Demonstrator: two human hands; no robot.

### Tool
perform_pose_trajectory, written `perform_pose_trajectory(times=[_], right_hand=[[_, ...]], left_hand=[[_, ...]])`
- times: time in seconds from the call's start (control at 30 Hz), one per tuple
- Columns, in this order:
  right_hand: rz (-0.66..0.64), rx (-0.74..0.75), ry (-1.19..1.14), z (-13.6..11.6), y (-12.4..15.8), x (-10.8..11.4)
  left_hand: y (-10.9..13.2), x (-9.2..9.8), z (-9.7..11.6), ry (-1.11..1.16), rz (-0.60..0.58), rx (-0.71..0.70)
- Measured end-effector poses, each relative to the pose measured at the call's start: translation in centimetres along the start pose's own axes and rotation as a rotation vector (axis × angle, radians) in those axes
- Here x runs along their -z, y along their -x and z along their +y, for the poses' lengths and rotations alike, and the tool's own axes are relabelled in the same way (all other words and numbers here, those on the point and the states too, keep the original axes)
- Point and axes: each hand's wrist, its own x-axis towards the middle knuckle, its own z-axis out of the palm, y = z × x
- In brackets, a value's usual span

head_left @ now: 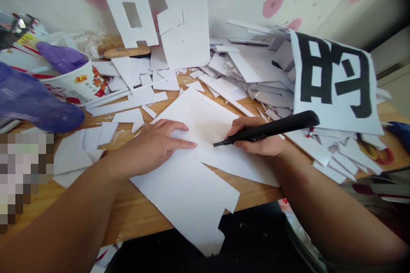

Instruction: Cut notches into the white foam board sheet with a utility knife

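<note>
A white foam board lies on the wooden table, partly cut, with a wedge-shaped gap on its right side and notches at its near end. My left hand rests flat on the board, fingers spread, thumb and index pointing right. In my right hand is a black utility knife, its handle slanting up to the right. The blade tip points left, close to the board surface just right of my left fingertips; whether it touches is hard to tell.
White offcuts cover the table's back and sides. A sheet with a black character leans at right, near scissors. A cut-out board stands at the wall. At left are a paper bucket and a purple object.
</note>
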Motion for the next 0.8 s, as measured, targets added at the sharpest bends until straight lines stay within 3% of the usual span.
perform_pose_trajectory(times=[0.6,0.67,0.8], right_hand=[[0.009,-0.009,-0.062,0.8,0.2,0.2],[0.109,-0.042,-0.135,0.9,0.0,-0.1],[0.605,-0.061,-0.369,-0.4,0.7,-0.1]], left_hand=[[0.0,0.1,0.1,-0.008,-0.001,-0.009],[0.0,0.1,0.1,-0.009,0.003,-0.012],[0.0,0.0,0.0,0.0,0.013,-0.015]])
